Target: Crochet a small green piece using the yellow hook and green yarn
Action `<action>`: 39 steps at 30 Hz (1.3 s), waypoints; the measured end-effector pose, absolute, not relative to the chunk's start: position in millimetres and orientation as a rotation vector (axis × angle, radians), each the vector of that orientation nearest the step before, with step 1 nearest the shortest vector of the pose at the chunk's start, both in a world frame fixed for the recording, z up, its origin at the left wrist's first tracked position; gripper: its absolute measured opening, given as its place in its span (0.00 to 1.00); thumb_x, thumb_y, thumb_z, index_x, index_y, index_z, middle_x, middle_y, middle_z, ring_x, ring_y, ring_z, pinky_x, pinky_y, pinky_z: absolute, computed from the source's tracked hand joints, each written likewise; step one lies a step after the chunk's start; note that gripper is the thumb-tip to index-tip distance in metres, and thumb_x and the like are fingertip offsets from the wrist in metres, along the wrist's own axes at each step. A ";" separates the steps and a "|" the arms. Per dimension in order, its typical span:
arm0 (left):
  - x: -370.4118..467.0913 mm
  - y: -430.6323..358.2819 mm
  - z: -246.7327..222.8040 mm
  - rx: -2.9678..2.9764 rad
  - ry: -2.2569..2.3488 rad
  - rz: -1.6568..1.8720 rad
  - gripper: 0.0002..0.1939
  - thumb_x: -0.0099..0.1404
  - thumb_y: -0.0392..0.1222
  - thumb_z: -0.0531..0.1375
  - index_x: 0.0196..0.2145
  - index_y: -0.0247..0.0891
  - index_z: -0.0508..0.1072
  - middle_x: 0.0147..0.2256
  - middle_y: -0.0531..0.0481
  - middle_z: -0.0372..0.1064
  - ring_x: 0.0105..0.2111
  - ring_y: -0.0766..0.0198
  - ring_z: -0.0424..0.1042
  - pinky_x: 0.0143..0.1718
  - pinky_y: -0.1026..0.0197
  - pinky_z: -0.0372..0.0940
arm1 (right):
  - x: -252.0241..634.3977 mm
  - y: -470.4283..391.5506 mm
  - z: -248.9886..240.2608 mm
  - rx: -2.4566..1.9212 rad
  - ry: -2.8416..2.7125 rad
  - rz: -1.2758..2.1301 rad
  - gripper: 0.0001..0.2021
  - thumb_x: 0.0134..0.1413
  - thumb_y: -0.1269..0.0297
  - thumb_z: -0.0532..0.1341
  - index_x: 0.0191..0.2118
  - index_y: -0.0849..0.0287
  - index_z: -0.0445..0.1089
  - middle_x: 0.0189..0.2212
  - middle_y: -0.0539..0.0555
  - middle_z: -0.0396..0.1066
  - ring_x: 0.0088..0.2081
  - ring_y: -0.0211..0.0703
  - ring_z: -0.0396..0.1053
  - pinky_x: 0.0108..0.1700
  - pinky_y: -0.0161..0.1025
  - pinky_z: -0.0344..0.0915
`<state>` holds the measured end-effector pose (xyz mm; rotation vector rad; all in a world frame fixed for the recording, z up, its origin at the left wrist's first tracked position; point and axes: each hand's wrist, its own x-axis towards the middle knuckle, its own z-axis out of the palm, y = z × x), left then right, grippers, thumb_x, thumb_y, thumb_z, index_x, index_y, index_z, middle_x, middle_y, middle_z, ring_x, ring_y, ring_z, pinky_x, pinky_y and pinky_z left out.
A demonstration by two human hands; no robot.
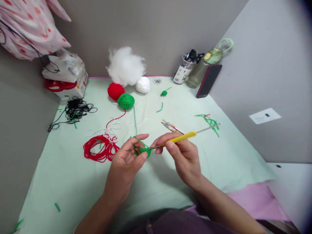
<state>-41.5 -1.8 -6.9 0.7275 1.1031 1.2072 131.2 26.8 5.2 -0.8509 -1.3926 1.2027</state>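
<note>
Between the thumb and fingers of my left hand [129, 157] is a small green crochet piece [145, 151]. A strand of green yarn runs over that hand's fingers and back to the green yarn ball [126, 101]. My right hand [184, 156] grips a crochet hook [182, 137] by its yellow handle. One metal end of the hook meets the green piece; the other end points up to the right. Just beyond my right hand lie thread snips [172, 126], partly covered by its fingers. Left of my left hand is a loose coil of red yarn [97, 149].
White stuffing [126, 66] sits behind a red yarn ball [116, 91] and a white yarn ball [143, 84]. Tangled black yarn [76, 109] lies left. Green scraps [211, 122], a phone [209, 81], a bottle [203, 70] and a pen cup [184, 70] are on the right.
</note>
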 end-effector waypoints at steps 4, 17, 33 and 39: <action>-42.9 -2.9 -6.5 0.807 1.175 1.243 0.16 0.62 0.37 0.70 0.48 0.49 0.82 0.36 0.55 0.72 0.41 0.66 0.72 0.49 0.64 0.67 | 130.3 23.1 6.7 -0.855 -1.445 1.104 0.10 0.73 0.62 0.60 0.43 0.54 0.80 0.36 0.52 0.80 0.33 0.37 0.77 0.37 0.35 0.76; -37.0 -3.8 -0.2 0.482 1.022 1.154 0.29 0.58 0.41 0.74 0.58 0.45 0.78 0.31 0.57 0.66 0.29 0.70 0.64 0.34 0.67 0.64 | 128.1 17.6 -8.1 -0.776 -2.106 0.264 0.12 0.71 0.70 0.59 0.51 0.50 0.78 0.44 0.56 0.82 0.44 0.46 0.80 0.45 0.42 0.79; -35.8 -2.1 0.6 0.483 1.053 1.205 0.28 0.58 0.43 0.75 0.56 0.46 0.80 0.36 0.54 0.72 0.37 0.65 0.69 0.44 0.64 0.66 | 123.1 20.7 -10.1 -0.818 -1.829 0.680 0.14 0.68 0.71 0.63 0.52 0.47 0.80 0.44 0.55 0.82 0.43 0.47 0.79 0.45 0.45 0.79; -43.0 2.5 3.1 0.251 0.810 1.089 0.21 0.61 0.41 0.72 0.52 0.38 0.83 0.32 0.53 0.71 0.29 0.71 0.66 0.39 0.66 0.67 | 129.4 21.8 -2.6 -0.829 -1.666 0.776 0.12 0.70 0.69 0.62 0.51 0.49 0.81 0.41 0.55 0.82 0.38 0.44 0.78 0.39 0.43 0.78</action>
